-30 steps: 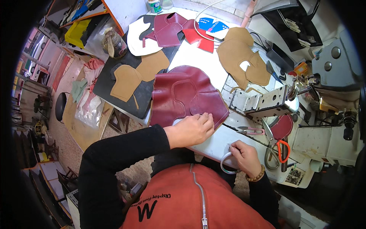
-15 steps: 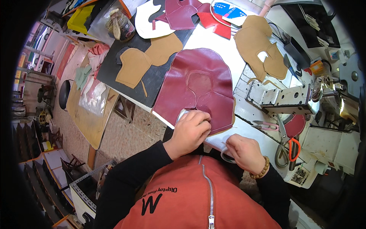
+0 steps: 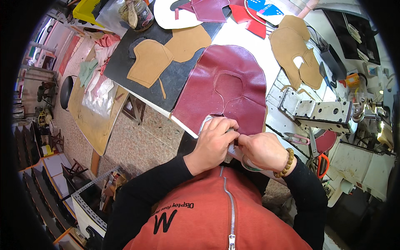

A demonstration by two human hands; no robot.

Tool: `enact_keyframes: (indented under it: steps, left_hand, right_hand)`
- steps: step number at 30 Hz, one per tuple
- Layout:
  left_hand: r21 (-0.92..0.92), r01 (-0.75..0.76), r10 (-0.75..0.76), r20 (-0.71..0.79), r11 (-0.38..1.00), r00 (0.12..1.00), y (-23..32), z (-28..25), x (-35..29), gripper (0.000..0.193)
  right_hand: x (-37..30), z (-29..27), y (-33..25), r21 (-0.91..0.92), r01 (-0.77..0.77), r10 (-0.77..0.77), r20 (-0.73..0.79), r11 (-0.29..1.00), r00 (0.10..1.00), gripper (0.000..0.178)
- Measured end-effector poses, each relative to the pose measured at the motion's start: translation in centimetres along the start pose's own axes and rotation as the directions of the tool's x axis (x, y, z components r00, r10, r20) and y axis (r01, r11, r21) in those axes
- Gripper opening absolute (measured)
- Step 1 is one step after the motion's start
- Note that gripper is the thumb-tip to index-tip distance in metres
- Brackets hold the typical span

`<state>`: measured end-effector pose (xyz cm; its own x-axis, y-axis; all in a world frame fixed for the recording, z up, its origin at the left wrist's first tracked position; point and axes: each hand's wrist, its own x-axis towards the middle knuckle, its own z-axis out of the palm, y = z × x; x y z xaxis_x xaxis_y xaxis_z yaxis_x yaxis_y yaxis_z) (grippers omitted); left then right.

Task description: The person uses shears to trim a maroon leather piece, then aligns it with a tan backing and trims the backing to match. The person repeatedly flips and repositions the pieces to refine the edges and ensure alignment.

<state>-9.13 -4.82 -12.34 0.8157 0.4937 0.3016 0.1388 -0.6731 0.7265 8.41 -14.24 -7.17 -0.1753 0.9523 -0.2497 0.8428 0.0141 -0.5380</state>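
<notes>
A burgundy leather piece (image 3: 233, 87) with stitched seams lies on the white table at its near edge. My left hand (image 3: 212, 146) is closed at the leather's near edge, fingers curled over a pale strip (image 3: 205, 123) there. My right hand (image 3: 264, 151) is closed too, its fingertips meeting the left hand's fingers. A pale ring-shaped roll of tape (image 3: 251, 166) hangs in the right hand, mostly covered by it. What lies pinched between the two sets of fingertips is hidden.
Tan pattern pieces (image 3: 150, 62) lie on a black mat (image 3: 121, 75) at left, and more tan pieces (image 3: 287, 50) at right. A sewing machine arm (image 3: 321, 110) stands at right, with orange-handled scissors (image 3: 322, 164) near it. A jar (image 3: 136, 16) stands at the back left.
My right hand has moved up and left with the tape roll to meet my left hand. The left hand stays at the leather's near edge. The whole view has shifted slightly.
</notes>
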Motion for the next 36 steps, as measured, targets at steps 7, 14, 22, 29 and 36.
enact_keyframes:
  steps: [7, 14, 22, 29, 36]
  left_hand:
    - [-0.009, -0.012, 0.012, -0.020, 1.000, 1.000, 0.0, 0.1, 0.0, 0.018]
    - [-0.037, 0.011, -0.012, -0.008, 0.999, 1.000, 0.2, -0.2, -0.1, 0.023]
    - [0.048, -0.017, 0.017, -0.002, 0.999, 1.000, 0.0, 0.0, 0.1, 0.026]
    - [0.105, -0.018, 0.016, 0.022, 0.994, 1.000, 0.7, 0.1, 0.5, 0.024]
    - [0.080, 0.029, -0.030, 0.013, 0.996, 0.999, 1.1, 0.2, 0.6, 0.021]
  right_hand:
    - [0.2, 0.5, 0.0, -0.065, -0.049, 0.047, -0.026, 0.997, 0.999, 0.019]
    - [0.4, 0.6, -0.7, -0.110, -0.085, 0.080, -0.051, 0.990, 0.995, 0.026]
    - [0.2, 1.0, -1.7, -0.203, -0.107, 0.087, -0.102, 0.973, 0.991, 0.026]
    - [-0.4, 0.4, -1.6, -0.352, -0.160, 0.145, -0.067, 0.922, 0.987, 0.027]
    - [-0.9, -0.1, 0.0, -0.209, -0.097, 0.074, -0.114, 0.973, 0.991, 0.027]
